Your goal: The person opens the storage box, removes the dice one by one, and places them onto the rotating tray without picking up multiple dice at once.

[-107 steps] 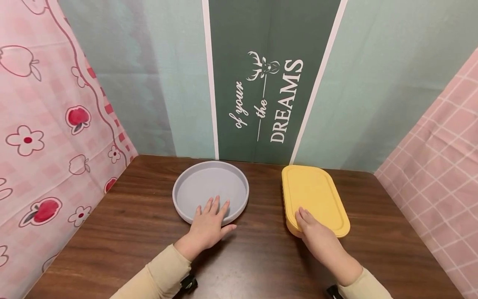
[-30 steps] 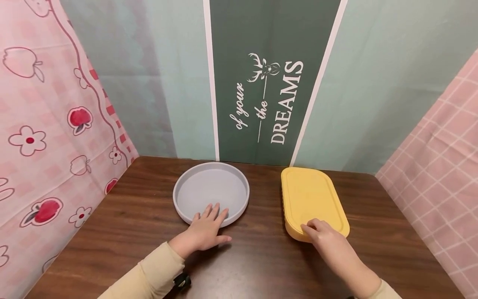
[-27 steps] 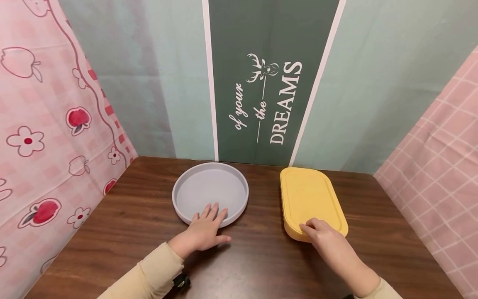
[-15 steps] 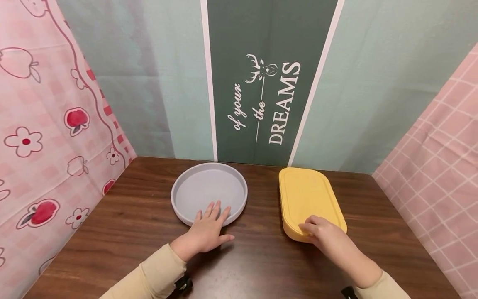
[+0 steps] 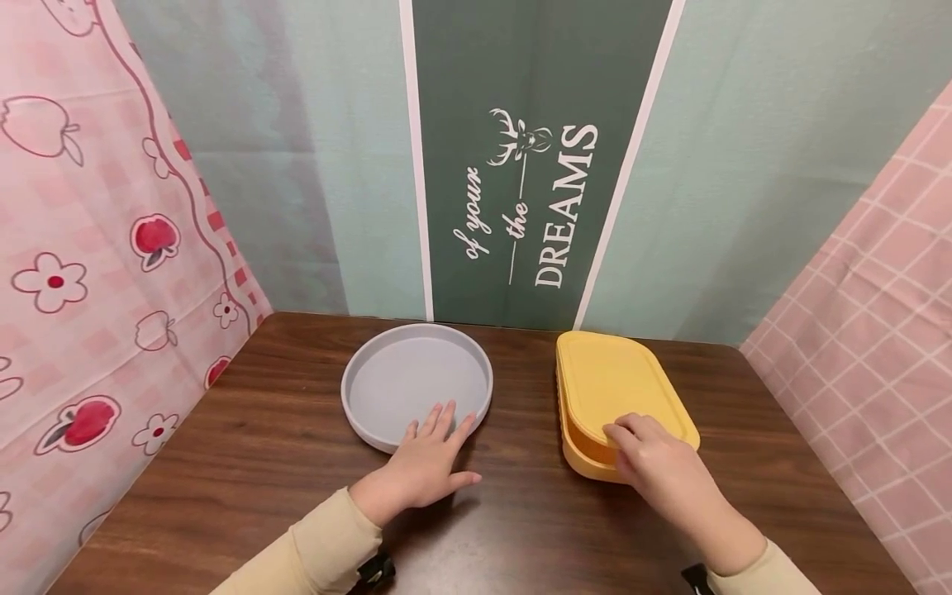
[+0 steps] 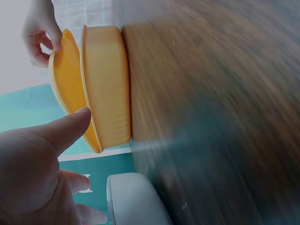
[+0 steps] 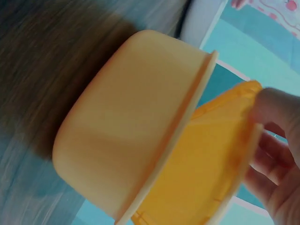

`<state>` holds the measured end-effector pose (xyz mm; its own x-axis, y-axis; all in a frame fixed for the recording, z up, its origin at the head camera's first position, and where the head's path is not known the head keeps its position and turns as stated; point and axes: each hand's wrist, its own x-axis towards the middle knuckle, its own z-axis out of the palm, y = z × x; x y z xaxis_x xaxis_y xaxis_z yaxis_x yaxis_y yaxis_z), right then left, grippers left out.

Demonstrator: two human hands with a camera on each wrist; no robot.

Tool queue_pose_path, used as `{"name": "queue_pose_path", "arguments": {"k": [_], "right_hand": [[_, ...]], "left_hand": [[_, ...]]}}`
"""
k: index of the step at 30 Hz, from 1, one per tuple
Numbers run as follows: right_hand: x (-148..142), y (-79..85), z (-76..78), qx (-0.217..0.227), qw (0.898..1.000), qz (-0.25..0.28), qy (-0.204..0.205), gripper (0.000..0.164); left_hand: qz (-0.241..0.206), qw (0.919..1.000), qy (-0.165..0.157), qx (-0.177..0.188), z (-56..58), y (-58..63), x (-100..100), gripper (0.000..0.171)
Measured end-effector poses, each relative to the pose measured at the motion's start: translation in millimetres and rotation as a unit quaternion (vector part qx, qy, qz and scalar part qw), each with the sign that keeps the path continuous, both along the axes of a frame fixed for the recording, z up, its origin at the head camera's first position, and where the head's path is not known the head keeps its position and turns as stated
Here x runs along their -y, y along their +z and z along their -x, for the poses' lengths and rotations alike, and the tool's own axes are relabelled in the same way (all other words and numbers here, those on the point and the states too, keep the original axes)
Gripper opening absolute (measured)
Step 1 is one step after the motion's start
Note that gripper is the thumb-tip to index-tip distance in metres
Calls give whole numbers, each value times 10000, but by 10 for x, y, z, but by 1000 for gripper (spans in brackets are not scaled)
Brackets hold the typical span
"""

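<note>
My right hand (image 5: 662, 463) pinches the near edge of a yellow lid (image 5: 617, 384), thumb and fingers at its rim. The lid is tilted, its near end raised off a yellow rectangular box (image 5: 591, 464) while the far end stays down by the box's rim. In the right wrist view the lid's underside (image 7: 197, 164) shows through the gap above the box wall (image 7: 126, 112). My left hand (image 5: 424, 463) is spread, its fingertips over the near rim of a round grey plate (image 5: 416, 372) with a raised edge. What the box contains is hidden.
Plate and box stand apart on a dark wood table (image 5: 521, 512). A green cloth with printed lettering (image 5: 550, 165) hangs behind the table. Pink patterned cloths line the left side (image 5: 82, 330) and right side (image 5: 885, 347).
The lid lay flat on the box; my right hand has moved to its near edge and lifted that end. My left hand has shifted slightly right along the plate's near side.
</note>
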<state>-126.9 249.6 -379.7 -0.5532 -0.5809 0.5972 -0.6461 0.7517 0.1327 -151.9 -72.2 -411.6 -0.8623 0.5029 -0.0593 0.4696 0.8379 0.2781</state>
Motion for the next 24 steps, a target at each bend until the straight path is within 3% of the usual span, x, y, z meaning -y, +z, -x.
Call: {"name": "queue_pose_path", "arguments": {"k": [3, 7, 14, 19, 24], "right_hand": [[21, -6, -1, -317, 9992, 193, -134, 45], [41, -13, -16, -493, 9975, 378, -346, 48], [50, 42, -18, -1033, 9902, 498, -797, 45], [57, 97, -16, -1543, 9801, 829, -936, 31], [57, 140, 17, -1882, 9717, 932, -1078, 27]], "left_hand": [[9, 10000, -57, -31, -13, 23, -35, 78], [83, 9998, -145, -52, -38, 77, -114, 79], [415, 9970, -624, -185, -69, 146, -363, 80], [648, 9914, -1079, -348, -94, 104, -587, 81], [911, 9859, -1327, -453, -100, 119, -821, 81]]}}
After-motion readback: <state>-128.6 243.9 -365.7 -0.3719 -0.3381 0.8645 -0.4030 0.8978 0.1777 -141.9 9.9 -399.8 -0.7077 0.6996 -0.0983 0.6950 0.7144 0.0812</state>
